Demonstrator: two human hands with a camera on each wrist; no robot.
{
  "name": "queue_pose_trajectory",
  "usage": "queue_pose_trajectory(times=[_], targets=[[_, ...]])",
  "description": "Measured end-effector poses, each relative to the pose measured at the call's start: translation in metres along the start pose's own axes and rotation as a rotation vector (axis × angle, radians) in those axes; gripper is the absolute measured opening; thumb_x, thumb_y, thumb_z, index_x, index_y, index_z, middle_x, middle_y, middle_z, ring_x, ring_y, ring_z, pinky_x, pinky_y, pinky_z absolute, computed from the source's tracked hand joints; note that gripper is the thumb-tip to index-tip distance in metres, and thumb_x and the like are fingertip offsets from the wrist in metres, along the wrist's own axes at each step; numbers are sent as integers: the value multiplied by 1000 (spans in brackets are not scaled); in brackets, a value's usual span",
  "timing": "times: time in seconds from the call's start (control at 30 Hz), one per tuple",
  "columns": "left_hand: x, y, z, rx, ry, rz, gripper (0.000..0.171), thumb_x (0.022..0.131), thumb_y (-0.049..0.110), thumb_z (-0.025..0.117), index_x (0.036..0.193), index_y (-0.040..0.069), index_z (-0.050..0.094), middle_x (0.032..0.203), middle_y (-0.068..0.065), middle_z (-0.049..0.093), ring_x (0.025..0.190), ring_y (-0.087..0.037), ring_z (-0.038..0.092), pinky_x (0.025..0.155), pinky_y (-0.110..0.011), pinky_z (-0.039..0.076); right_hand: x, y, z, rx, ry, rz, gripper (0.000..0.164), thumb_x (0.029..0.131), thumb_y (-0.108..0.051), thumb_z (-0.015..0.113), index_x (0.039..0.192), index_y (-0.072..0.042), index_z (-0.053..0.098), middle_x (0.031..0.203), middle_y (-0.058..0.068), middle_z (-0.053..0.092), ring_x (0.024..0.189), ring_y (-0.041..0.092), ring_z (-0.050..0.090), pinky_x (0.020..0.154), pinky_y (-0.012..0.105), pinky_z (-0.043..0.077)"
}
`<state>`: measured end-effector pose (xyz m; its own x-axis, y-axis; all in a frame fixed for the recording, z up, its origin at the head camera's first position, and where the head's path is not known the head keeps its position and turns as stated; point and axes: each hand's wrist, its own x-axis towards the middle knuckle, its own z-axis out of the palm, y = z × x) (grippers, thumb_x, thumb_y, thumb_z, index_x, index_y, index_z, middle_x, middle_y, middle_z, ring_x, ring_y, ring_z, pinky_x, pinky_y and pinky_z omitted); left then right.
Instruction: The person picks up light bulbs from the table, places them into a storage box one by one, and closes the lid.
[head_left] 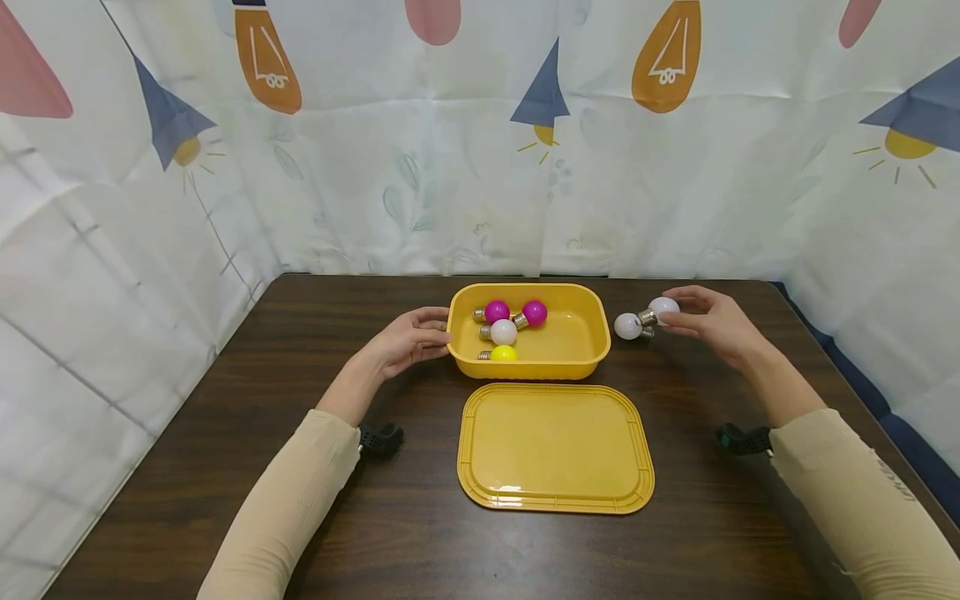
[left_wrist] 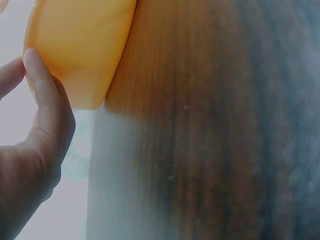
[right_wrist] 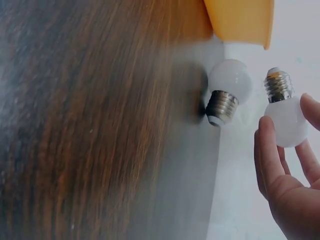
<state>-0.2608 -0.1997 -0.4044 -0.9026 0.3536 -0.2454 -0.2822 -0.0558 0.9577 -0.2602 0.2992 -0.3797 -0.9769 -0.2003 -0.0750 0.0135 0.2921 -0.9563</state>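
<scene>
A yellow plastic box (head_left: 587,333) stands near the table's back edge, holding several light bulbs: two magenta bulbs (head_left: 535,313), a white bulb (head_left: 503,332) and a yellow bulb (head_left: 503,353). My left hand (head_left: 405,340) touches the box's left end, its fingertips at the rim with the fingers fairly straight. To the right of the box, my right hand (head_left: 708,321) pinches a second white bulb (right_wrist: 287,122) by its globe, the metal screw base pointing toward the box. Beside it a third white bulb (right_wrist: 230,82) lies on the table.
A flat yellow lid (head_left: 555,446) lies on the dark wooden table (head_left: 360,525), in front of the box. Patterned white cloth (head_left: 465,192) hangs behind the table and along its sides. Dark straps with devices are on both wrists.
</scene>
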Motion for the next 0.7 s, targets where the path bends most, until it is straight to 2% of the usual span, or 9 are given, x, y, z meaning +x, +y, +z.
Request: queue_pose_trajectory(times=[0.7], targets=[[-1,2,2,10,15,-11,57,101,-4,61,153,1,37,123,-18,61,91,-20,71,90,-34,59,10,-12,16,37,0,-24,64,98,-20,74,148,4,41,143,19,43,104,12,69,98,34,54]])
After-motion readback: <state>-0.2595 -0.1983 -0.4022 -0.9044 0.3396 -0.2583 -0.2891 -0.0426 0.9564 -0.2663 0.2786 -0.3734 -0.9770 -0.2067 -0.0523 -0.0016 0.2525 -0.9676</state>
